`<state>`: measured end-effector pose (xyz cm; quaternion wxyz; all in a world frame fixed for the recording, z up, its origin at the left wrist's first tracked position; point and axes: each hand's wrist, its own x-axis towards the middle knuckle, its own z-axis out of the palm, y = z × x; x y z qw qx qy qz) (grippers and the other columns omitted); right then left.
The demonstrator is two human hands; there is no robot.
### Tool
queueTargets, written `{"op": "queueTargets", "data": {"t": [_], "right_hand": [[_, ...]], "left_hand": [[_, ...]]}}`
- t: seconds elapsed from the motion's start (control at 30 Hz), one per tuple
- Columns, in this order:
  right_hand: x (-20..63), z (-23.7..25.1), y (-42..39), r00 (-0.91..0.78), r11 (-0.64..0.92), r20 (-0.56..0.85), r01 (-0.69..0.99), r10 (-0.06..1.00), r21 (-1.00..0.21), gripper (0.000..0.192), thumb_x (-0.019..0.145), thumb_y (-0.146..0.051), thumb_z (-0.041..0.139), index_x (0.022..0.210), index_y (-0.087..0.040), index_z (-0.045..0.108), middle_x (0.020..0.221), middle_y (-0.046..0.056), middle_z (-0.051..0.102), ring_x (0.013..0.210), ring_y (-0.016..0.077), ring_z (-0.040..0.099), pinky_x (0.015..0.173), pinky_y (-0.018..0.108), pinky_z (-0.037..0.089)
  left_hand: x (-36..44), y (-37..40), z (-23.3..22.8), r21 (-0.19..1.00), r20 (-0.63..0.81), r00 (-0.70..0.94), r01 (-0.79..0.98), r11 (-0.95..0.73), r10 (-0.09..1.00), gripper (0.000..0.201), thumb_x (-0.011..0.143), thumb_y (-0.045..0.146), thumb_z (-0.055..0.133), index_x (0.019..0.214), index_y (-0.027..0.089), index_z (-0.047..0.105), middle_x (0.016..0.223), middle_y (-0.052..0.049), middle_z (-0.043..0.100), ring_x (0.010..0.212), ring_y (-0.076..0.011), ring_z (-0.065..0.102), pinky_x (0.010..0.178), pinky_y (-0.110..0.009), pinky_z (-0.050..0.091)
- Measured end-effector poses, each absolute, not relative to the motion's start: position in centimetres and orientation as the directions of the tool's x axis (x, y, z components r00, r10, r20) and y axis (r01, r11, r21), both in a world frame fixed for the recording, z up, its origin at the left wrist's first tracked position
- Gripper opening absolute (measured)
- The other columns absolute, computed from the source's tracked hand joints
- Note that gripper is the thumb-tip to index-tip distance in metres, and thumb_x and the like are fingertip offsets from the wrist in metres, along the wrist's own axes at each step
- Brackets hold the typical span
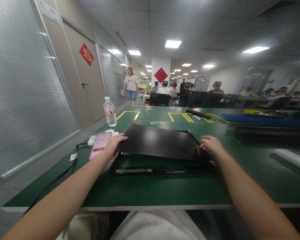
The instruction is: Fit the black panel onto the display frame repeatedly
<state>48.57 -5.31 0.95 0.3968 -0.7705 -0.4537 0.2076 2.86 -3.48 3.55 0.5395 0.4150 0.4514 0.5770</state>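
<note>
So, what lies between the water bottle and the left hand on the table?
In the head view, a phone with a lit pink screen lies between the water bottle and the left hand, which grips the black panel.

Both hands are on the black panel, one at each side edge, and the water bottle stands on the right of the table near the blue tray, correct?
Not quite. The head view shows the water bottle on the left of the green table, beyond the phone. The rest holds: the left hand and right hand are on the side edges of the black panel.
</note>
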Motion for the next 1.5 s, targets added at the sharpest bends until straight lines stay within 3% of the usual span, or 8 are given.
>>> {"op": "queueTargets", "data": {"t": [0.53,0.73,1.0,1.2,1.37,1.5], "right_hand": [[49.3,0.3,-4.9,0.491,-0.295,0.058,0.608,0.869,-0.737,0.038,0.078,-0.021,0.06,0.114,-0.016,0.068,0.067,0.004,0.073,0.055,0.0158,0.065,0.054,0.025,0.045],[49.0,0.5,-5.2,0.489,-0.288,0.09,0.642,0.868,-0.71,0.037,0.076,-0.021,0.062,0.112,-0.015,0.07,0.066,0.004,0.073,0.056,0.016,0.065,0.057,0.025,0.046],[48.0,1.2,-5.6,0.48,-0.356,0.113,0.77,0.87,-0.529,0.041,0.077,-0.026,0.056,0.115,-0.021,0.072,0.079,0.005,0.075,0.067,0.0191,0.068,0.067,0.029,0.049],[47.4,1.5,-6.0,0.429,-0.332,0.181,0.854,0.885,-0.399,0.04,0.077,-0.027,0.054,0.111,-0.023,0.075,0.084,0.007,0.075,0.076,0.0224,0.069,0.071,0.031,0.049],[47.8,1.4,-5.8,0.416,-0.322,0.175,0.859,0.893,-0.397,0.04,0.077,-0.027,0.054,0.11,-0.024,0.076,0.086,0.007,0.075,0.078,0.0228,0.069,0.07,0.031,0.049],[48.5,0.9,-5.3,0.429,-0.323,0.138,0.822,0.893,-0.468,0.038,0.077,-0.027,0.054,0.108,-0.024,0.076,0.081,0.005,0.075,0.075,0.0211,0.069,0.068,0.03,0.048]], "left_hand": [[2.7,-3.3,3.2,0.974,-0.066,0.018,-0.218,0.068,0.998,0.027,0.053,0.012,0.076,0.08,0.014,0.074,0.074,-0.007,0.077,0.059,-0.0217,0.07,0.05,-0.026,0.05],[2.8,-3.7,3.4,0.979,-0.125,0.08,-0.15,0.135,0.989,0.024,0.054,0.011,0.075,0.077,0.015,0.071,0.066,-0.005,0.075,0.058,-0.0234,0.071,0.051,-0.028,0.053],[3.1,-3.9,3.6,0.984,-0.175,0.075,-0.018,0.177,0.982,0.02,0.059,0.015,0.076,0.078,0.014,0.07,0.067,-0.006,0.075,0.057,-0.0202,0.07,0.052,-0.026,0.054],[2.9,-3.6,3.1,0.988,-0.155,0.091,0.03,0.153,0.984,0.029,0.055,0.02,0.081,0.08,0.016,0.067,0.067,-0.005,0.075,0.056,-0.0209,0.07,0.052,-0.027,0.053],[2.8,-3.6,3.1,0.987,-0.158,0.098,0.04,0.155,0.982,0.033,0.055,0.022,0.082,0.082,0.016,0.065,0.068,-0.005,0.076,0.057,-0.0208,0.07,0.052,-0.028,0.053],[2.9,-3.7,3.2,0.986,-0.166,0.094,0.045,0.162,0.982,0.031,0.056,0.021,0.082,0.082,0.016,0.065,0.068,-0.004,0.076,0.056,-0.0202,0.07,0.052,-0.027,0.052]]}}
